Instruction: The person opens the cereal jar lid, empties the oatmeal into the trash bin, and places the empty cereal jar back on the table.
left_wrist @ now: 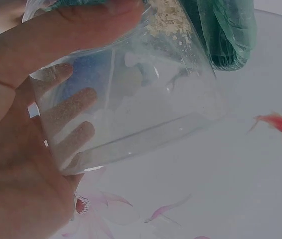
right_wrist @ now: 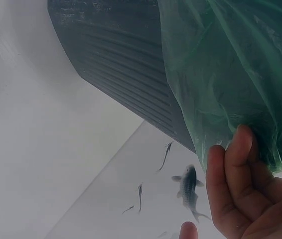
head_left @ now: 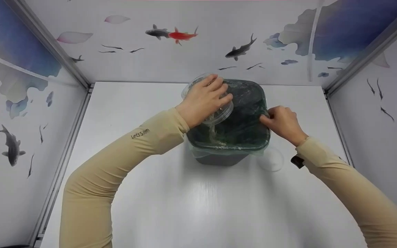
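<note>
My left hand (head_left: 205, 100) grips a clear plastic jar (left_wrist: 146, 107), tipped over the dark ribbed bin (head_left: 221, 159). Pale flakes (left_wrist: 170, 22) lie along the jar's mouth end in the left wrist view, and in the head view a pale stream of them falls into the bin. A thin green plastic bag (right_wrist: 215, 64) lines the bin and folds out over its rim. At the bin's right side, my right hand (head_left: 283, 123) pinches the bag at the rim. The depth of the bin is dark, so its contents are hard to make out.
A clear round lid (head_left: 271, 159) lies on the white table (head_left: 171, 206), just right of the bin's front. White panels printed with fish (head_left: 183, 35) stand behind and on both sides. A few pale bits cling to the bin's front rim.
</note>
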The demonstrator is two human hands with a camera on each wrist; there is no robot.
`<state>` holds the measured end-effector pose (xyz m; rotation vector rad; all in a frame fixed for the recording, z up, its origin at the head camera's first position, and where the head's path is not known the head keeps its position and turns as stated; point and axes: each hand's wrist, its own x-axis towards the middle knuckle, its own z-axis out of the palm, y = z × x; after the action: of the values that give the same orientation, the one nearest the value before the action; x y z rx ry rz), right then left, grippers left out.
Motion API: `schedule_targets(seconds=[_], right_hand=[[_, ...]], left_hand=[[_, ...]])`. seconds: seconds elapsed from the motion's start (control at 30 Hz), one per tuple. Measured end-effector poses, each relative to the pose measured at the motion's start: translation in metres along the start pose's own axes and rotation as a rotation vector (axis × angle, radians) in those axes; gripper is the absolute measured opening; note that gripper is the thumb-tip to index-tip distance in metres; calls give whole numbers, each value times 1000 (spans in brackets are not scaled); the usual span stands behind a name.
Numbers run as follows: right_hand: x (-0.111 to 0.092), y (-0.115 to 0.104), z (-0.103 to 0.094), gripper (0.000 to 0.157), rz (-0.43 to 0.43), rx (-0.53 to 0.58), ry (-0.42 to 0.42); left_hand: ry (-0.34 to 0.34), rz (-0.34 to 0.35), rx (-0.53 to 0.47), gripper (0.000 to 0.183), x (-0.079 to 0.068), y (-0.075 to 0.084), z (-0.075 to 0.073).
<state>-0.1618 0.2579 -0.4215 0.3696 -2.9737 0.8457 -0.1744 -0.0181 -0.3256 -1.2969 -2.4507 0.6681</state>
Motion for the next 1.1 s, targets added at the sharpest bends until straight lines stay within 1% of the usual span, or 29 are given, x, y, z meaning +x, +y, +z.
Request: schedule_targets(seconds=[0.23,0.33,0.43,0.53,0.67,0.83,0.9,0.97,1.1], right_hand=[[-2,1,0,39,-8,6,7],[-2,2,1,38,-1,12,3],[-2,2,1,38,7,16,-2],[-2,2,1,38,15,19,-4],[0,1,1,37,9,20,0],[0,1,1,37,2,23,-1],[0,1,1,37,5,23,-2],[0,1,1,36,10,23,-4],[-1,1,1,35,20,27,-11]], left_hand=[[-27,4,-21,49,0,0,-1],[-29,3,3,49,1,1,-1],[-27,8,51,49,0,2,-2],[-20,20,69,48,-1,3,-2],[-7,28,49,46,-2,5,-3],[-7,5,33,48,0,4,-5],[-10,10,36,49,1,4,-5],[8,8,50,48,1,3,-3],[88,-44,76,41,2,-1,4]])
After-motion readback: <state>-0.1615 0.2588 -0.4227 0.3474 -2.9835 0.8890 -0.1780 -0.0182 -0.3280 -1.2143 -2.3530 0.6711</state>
